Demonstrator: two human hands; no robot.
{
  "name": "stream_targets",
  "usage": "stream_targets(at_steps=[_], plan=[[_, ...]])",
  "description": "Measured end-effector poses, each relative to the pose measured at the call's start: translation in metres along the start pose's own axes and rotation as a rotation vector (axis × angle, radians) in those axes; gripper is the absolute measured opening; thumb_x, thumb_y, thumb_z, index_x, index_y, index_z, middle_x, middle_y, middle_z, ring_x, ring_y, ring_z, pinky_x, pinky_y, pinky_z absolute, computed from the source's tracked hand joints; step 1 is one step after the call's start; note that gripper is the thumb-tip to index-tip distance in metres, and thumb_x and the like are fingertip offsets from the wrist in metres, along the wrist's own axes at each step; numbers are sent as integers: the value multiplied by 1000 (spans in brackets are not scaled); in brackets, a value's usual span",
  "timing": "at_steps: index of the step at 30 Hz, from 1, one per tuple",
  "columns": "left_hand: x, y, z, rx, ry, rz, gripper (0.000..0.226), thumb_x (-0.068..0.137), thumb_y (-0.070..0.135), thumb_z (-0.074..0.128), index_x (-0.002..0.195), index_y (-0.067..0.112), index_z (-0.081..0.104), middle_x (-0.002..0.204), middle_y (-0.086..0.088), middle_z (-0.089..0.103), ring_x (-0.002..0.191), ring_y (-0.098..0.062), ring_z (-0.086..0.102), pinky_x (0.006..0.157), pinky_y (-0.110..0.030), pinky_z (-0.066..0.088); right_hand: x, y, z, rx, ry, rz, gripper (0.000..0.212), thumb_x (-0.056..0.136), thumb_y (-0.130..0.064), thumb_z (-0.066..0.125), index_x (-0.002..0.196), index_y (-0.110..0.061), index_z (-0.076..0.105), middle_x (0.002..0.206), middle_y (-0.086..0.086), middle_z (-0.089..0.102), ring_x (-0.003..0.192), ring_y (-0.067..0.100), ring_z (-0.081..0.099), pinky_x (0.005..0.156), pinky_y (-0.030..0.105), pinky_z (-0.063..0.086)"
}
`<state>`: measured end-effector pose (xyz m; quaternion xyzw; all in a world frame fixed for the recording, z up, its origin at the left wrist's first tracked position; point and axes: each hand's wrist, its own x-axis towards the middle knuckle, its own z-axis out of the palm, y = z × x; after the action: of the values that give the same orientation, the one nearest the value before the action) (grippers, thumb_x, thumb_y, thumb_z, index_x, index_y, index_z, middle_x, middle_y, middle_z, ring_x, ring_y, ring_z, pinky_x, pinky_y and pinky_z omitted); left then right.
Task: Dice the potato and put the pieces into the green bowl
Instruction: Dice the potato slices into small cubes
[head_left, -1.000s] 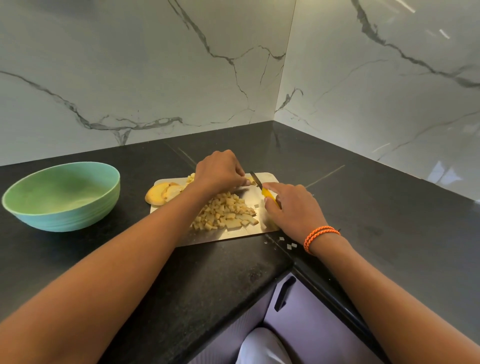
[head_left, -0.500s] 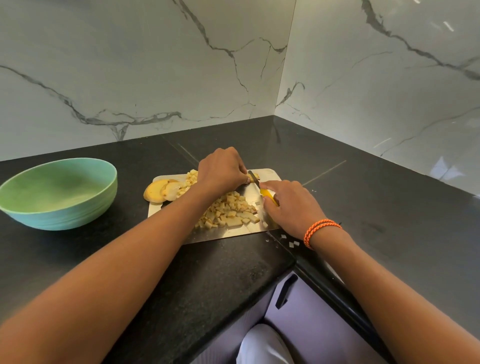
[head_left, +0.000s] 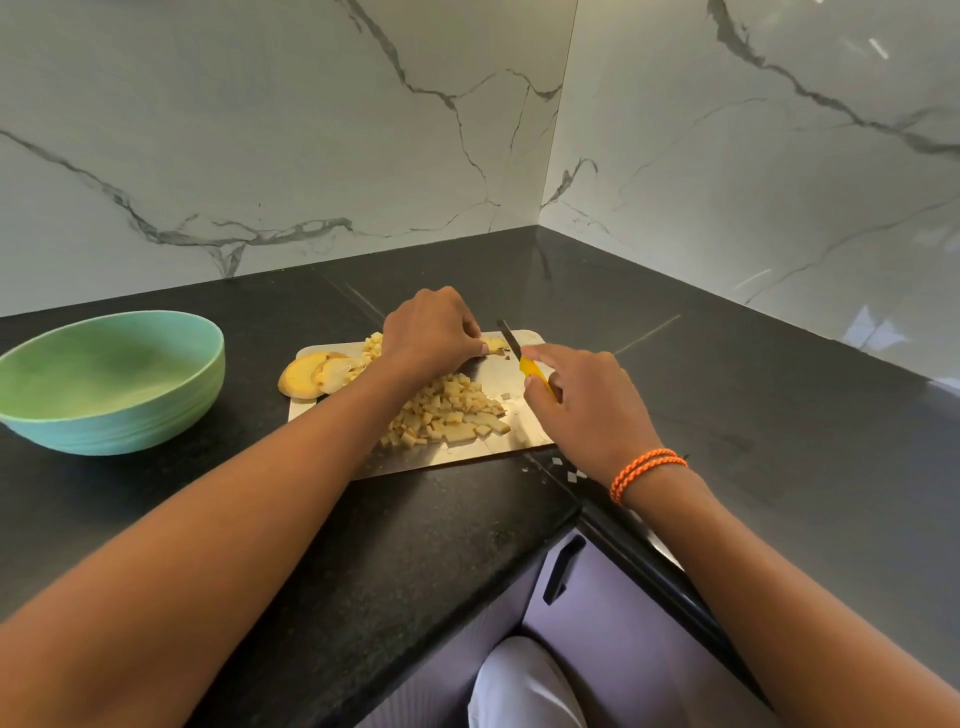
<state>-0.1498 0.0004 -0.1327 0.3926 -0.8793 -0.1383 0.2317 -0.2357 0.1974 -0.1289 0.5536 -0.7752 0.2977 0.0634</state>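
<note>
Since half a second earlier, the knife (head_left: 511, 345) had tipped up, its blade lifted just right of the potato strip (head_left: 493, 345) at the far edge of the cutting board (head_left: 498, 371). The left hand (head_left: 428, 332) curled over that strip, fingertips pinching it down against the board. The right hand (head_left: 589, 402) gripped the knife's yellow handle, forefinger stretched along it. Pale yellow diced pieces (head_left: 449, 410) lay heaped in the middle of the board, just nearer than the left hand. Uncut potato slices (head_left: 317, 371), pale with tan skin, overhung the board's left edge. The green bowl (head_left: 111, 382) stood on the black counter (head_left: 363, 545) well left of the board; nothing showed inside it. A few white bits (head_left: 563, 467) lay off the board's near right corner.
</note>
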Motion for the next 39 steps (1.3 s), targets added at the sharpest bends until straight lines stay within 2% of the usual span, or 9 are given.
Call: stream_targets(at_steps=[2,6,13,18,21,26,31,36,39], plan=[[2,-3,-2,-16,-18,-9,21,88,40,84,101,24,85,88,11,78,76,-8,67,74,-35,63,7,-2,6,-21,8,5,43,100,-32,50,142,-28,58,69,-2,56,60,14,49,68,38,57],[4,-7,-4,-24,-23,-10,21,86,41,86,98,24,85,86,12,77,76,-9,68,75,-36,63,18,-4,17,-75,-69,22,44,101,-36,48,144,-32,55,97,7,70,79,23,64,76,43,59],[4,-7,-3,-4,-3,-13,20,86,42,85,97,25,85,85,13,77,75,-8,67,71,-33,61,22,-4,22,-93,-94,9,43,102,-33,49,144,-28,57,105,8,72,82,23,64,75,40,57],[1,-3,-4,29,23,-18,17,86,42,84,93,26,86,85,12,77,77,-9,68,68,-32,58,22,-6,19,-141,-163,-14,43,104,-33,48,146,-27,55,125,8,67,106,28,62,86,40,51],[0,-2,-3,37,23,-18,17,88,41,83,93,25,86,84,12,77,76,-9,67,63,-29,53,14,-5,14,-116,-180,-17,42,103,-35,49,144,-29,56,125,5,67,106,27,63,90,43,54],[-1,-1,-2,32,16,-20,20,89,42,83,96,23,85,81,12,74,74,-8,66,65,-29,57,-8,-1,-3,-94,-188,-3,41,102,-35,52,143,-31,57,123,3,70,106,23,66,90,40,55],[0,-4,-6,23,-6,-4,20,90,42,82,100,24,85,81,14,73,75,-9,66,63,-27,53,-11,3,-6,-7,-105,16,39,103,-33,51,141,-29,59,86,-3,69,67,10,58,72,32,56],[2,-13,-9,-23,-14,-26,13,92,33,81,100,24,85,83,12,76,75,-9,68,65,-27,56,7,-1,9,-10,-64,38,42,101,-38,48,143,-34,55,90,4,69,80,22,63,81,43,59],[2,-14,-9,-26,-15,-20,11,91,31,82,99,25,85,83,12,76,77,-9,68,66,-27,56,16,-7,15,-45,-87,34,42,102,-35,49,143,-33,56,107,7,72,92,25,65,85,43,58]])
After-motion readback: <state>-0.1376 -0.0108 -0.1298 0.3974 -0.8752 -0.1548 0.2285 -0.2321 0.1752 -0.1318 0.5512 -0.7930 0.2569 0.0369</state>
